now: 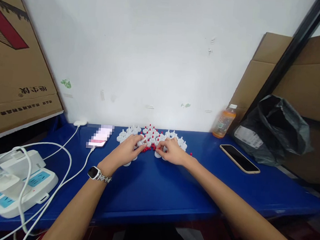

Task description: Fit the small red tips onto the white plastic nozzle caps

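White plastic caps (153, 136) with small red plugs sit bunched at the far middle of a blue counter (154, 193), close to the wall, as a person works over them with both bare hands; loose red plugs (148, 148) lie scattered at the near edge of the bunch, between the two hands. The left hand (126, 152), a watch (96, 173) on its wrist, rests on the counter at seven o'clock of the bunch, fingers curled over a white cap, its grip apparently pinching that cap, though the fingertips are too small to read surely; the right hand (172, 153), at five o'clock of the bunch, pinches another white cap just beside the red plugs.

By the look of it the work is partly done; several caps toward the wall already stand with red tips up, while others nearer the hands show no red, and loose plugs remain on the counter. How many are finished cannot be counted at this size.

At nine o'clock lie a blurred phone (99, 137) on a white cable and a power strip (13, 182); at three o'clock, a dark phone (239, 158), an orange drink bottle (224, 122) and a black bag (272, 129), with cardboard boxes cut off at both edges.
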Action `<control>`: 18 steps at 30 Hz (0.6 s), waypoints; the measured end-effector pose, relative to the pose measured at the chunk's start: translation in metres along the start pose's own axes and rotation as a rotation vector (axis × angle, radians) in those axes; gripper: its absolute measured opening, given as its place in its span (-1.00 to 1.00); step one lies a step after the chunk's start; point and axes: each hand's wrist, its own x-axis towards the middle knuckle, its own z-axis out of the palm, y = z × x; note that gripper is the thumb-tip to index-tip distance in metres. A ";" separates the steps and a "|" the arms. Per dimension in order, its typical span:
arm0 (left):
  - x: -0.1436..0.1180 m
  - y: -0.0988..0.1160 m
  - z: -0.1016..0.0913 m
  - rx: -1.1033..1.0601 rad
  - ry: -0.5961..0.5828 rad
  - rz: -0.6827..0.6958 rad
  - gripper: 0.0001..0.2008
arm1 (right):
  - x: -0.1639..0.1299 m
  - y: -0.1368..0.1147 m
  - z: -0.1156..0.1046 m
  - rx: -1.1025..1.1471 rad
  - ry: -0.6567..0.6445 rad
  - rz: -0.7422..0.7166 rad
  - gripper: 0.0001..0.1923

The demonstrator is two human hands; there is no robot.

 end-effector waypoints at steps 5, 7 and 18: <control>0.000 -0.001 0.004 0.008 -0.025 0.003 -0.61 | -0.002 0.002 -0.007 -0.089 -0.060 -0.038 -0.91; 0.000 0.002 0.006 0.014 -0.022 0.022 -0.60 | 0.001 0.002 -0.009 -0.130 -0.040 -0.023 -0.93; 0.000 0.001 0.006 0.043 0.004 0.044 -0.61 | 0.023 -0.004 0.014 -0.407 -0.018 -0.118 -0.87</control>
